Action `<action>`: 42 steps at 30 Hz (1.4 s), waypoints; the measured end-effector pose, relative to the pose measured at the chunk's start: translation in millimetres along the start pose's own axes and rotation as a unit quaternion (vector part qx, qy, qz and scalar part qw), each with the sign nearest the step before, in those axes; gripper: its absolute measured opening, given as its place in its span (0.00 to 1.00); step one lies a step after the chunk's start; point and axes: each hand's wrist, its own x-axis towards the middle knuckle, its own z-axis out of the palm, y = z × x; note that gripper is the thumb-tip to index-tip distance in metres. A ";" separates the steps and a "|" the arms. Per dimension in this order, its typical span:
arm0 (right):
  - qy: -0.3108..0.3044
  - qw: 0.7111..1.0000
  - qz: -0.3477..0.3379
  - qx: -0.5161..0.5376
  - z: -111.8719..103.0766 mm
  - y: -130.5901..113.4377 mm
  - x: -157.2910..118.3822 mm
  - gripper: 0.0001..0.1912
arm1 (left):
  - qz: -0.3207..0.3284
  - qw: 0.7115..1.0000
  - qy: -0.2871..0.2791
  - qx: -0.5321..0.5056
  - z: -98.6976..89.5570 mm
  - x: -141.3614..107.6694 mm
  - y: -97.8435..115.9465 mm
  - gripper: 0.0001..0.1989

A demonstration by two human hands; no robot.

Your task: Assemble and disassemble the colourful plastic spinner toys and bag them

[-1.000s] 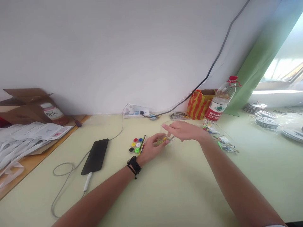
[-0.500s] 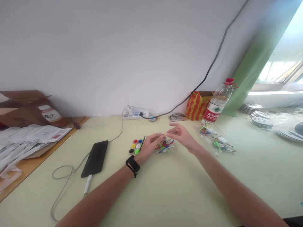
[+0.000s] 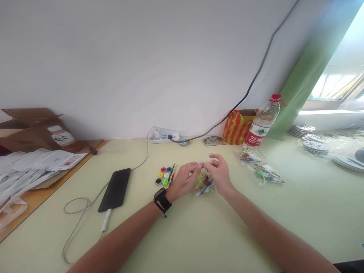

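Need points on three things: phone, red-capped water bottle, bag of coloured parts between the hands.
Phone [image 3: 114, 190]: head view, middle of screen.
Water bottle [image 3: 257, 133]: head view, label.
Bag [image 3: 205, 185]: head view, front of its filled part.

Worn items, as I view them remotely through the head camera. Left wrist: a black watch [image 3: 160, 194], its dark face roughly rectangular, on a broad black strap [image 3: 165, 202]. Beside it, a thin black cord [image 3: 163, 211] ends in a small dark tip; I cannot resolve its finer detail. Left hand [image 3: 184, 181]: a slim ring [image 3: 188, 164] encircles one finger. Left forearm [image 3: 125, 235] and right forearm [image 3: 270, 231]: both bare. Right hand [image 3: 222, 176]: bare, slender-fingered, slightly blurred.
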 end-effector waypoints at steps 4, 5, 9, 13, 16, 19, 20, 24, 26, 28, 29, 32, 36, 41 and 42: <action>0.001 1.000 -0.013 0.000 -2.8 6.5 3.4 0.21 | -0.024 0.999 0.036 -0.002 1.9 -0.7 -1.2 0.22; -0.011 1.000 -0.015 0.007 -3.9 7.1 4.4 0.21 | -0.039 0.998 0.045 -0.007 1.8 -0.8 -3.4 0.22; -0.067 0.997 0.001 0.036 -6.3 6.3 5.3 0.19 | -0.086 0.992 0.070 -0.061 2.1 -0.9 -13.6 0.24; -0.099 0.994 0.014 0.043 -4.0 6.2 0.0 0.19 | -0.101 0.984 0.087 -0.116 3.9 0.3 -15.8 0.23; -0.079 0.996 0.000 0.029 -2.8 8.8 -2.9 0.15 | -0.104 0.980 0.086 -0.150 5.7 1.1 -12.9 0.20; -0.041 0.999 0.002 0.019 -4.0 11.4 -1.8 0.13 | -0.112 0.974 0.080 -0.178 8.3 0.6 -10.8 0.20; -0.034 0.999 0.003 0.019 -4.6 11.9 -0.9 0.13 | -0.112 0.974 0.080 -0.181 9.2 0.2 -10.6 0.20; -0.048 0.999 -0.013 0.020 -6.7 12.2 0.8 0.13 | -0.103 0.977 0.088 -0.166 10.6 -0.9 -12.6 0.21; -0.054 0.998 -0.019 0.014 -7.0 11.5 0.4 0.12 | -0.103 0.978 0.099 -0.153 9.8 -0.8 -14.9 0.22; -0.056 0.998 -0.020 0.008 -7.0 10.4 -0.2 0.12 | -0.105 0.977 0.113 -0.146 8.6 -0.3 -17.1 0.23; -0.057 0.998 -0.019 0.005 -6.9 9.9 -0.5 0.11 | -0.107 0.977 0.119 -0.144 8.3 -0.1 -18.0 0.24; -0.065 0.998 -0.013 -0.008 -6.5 9.2 -0.8 0.12 | -0.108 0.977 0.125 -0.135 8.5 -0.2 -17.8 0.24; -0.078 0.996 -0.036 -0.010 -6.9 9.1 -1.1 0.13 | -0.099 0.979 0.096 -0.147 9.7 -0.7 -12.7 0.20; -0.099 0.994 -0.052 0.014 -8.6 5.7 -0.3 0.13 | -0.109 0.976 0.112 -0.151 8.4 1.7 -13.7 0.16; -0.102 0.993 -0.053 0.016 -8.9 4.9 -0.2 0.14 | -0.112 0.973 0.119 -0.161 8.0 2.2 -14.7 0.16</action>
